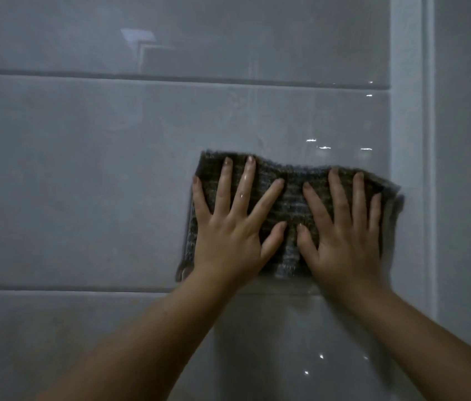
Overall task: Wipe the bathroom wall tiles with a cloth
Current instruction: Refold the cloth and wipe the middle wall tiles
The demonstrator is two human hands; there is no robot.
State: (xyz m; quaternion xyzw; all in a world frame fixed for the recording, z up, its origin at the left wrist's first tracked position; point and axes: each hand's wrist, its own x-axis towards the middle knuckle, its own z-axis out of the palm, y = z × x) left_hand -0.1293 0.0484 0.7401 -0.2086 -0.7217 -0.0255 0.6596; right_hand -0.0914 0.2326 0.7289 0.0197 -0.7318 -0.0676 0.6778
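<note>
Flat against glossy grey wall tiles (84,183), left hand (228,227) and right hand (344,230), fingers spread, press a cloth (292,198)

Single head-worn view, close, facing the tiled wall (84,169) straight on

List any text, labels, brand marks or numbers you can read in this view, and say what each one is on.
None: no readable text anywhere in the head view.
Cloth: woven pattern only, no tag or label showing.
Wall tiles: plain and glossy, with only glints and a faint reflection.
White trim at the right: unmarked.
Left hand and right hand press flat on the cloth and cover part of it.
</note>
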